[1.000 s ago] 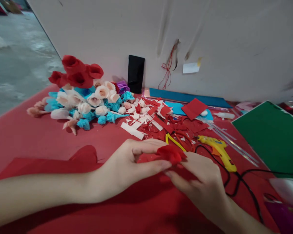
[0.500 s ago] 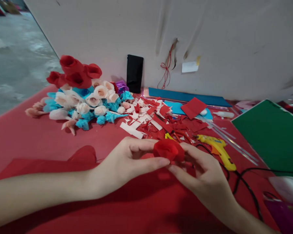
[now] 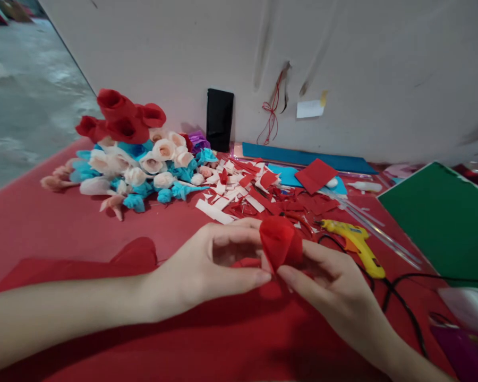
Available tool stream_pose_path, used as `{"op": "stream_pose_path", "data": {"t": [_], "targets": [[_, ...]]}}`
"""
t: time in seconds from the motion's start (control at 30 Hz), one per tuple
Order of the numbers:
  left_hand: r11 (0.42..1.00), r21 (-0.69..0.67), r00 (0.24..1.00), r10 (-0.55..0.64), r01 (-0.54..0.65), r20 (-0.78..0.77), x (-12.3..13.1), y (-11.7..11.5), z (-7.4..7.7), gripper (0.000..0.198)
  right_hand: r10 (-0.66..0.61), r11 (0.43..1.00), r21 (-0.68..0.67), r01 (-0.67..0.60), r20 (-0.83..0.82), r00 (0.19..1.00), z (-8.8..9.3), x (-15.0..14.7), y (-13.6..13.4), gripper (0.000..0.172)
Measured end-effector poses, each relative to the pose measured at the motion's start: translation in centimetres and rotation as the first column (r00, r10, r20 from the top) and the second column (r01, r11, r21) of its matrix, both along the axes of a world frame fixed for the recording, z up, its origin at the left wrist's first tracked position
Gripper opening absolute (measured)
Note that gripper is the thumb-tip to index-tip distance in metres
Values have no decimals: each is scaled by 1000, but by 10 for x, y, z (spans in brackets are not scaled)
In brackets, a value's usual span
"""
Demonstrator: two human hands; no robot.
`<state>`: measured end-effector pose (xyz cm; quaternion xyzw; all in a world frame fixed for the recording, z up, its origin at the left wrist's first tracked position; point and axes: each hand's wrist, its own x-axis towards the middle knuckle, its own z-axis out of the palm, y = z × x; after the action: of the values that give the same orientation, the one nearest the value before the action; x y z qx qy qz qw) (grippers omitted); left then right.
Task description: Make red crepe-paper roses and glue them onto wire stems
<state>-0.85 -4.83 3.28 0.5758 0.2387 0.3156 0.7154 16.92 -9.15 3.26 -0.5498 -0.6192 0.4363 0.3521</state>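
Note:
A red paper flower (image 3: 279,241) is held up between my two hands, above the red tabletop (image 3: 175,339). My right hand (image 3: 334,286) pinches its lower right side between thumb and fingers. On the other side, my left hand (image 3: 219,265) curls around the flower's left edge, fingertips behind it and thumb at its base. The flower is cupped, with its side turned towards me. Beneath my left arm lies red sheet material (image 3: 63,273), with a rounded red piece (image 3: 137,252) beside the wrist.
Finished paper flowers in red (image 3: 121,116), white and blue are heaped at the left. Red and white scraps (image 3: 239,191) lie behind my hands. A yellow glue gun (image 3: 356,241) with a black cord rests at right, near a green board (image 3: 442,223). A phone (image 3: 220,120) leans on the wall.
The red flower has tipped, from showing its open top to showing its side, and sits slightly higher and further right. My left thumb has drawn back a little; the table's contents look unchanged.

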Motion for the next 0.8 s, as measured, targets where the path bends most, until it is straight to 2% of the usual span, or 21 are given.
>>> {"op": "stream_pose_path", "data": {"t": [0.13, 0.27, 0.37, 0.53, 0.67, 0.8], "targets": [[994, 88, 998, -60, 62, -23, -3, 2, 0, 13, 74, 990, -107, -96, -198, 978, 3, 3, 2, 9], [974, 212, 996, -65, 76, -54, -4, 4, 2, 15, 131, 970, -146, -194, -359, 924, 3, 6, 2, 9], [966, 246, 995, -62, 78, -72, -3, 5, 1, 17, 158, 946, -190, -263, -437, 886, 1, 6, 1, 10], [978, 173, 991, -100, 115, -91, 0, 5, -2, 5, 147, 904, -263, -337, -549, 823, -5, 3, -1, 14], [987, 139, 996, -74, 81, -53, 1, 5, -4, 6, 128, 889, -280, -362, -607, 784, -9, 1, 0, 16], [991, 57, 992, -117, 120, -47, 2, 5, -6, 11, 119, 888, -274, -369, -638, 760, -10, 1, 2, 15]]}}
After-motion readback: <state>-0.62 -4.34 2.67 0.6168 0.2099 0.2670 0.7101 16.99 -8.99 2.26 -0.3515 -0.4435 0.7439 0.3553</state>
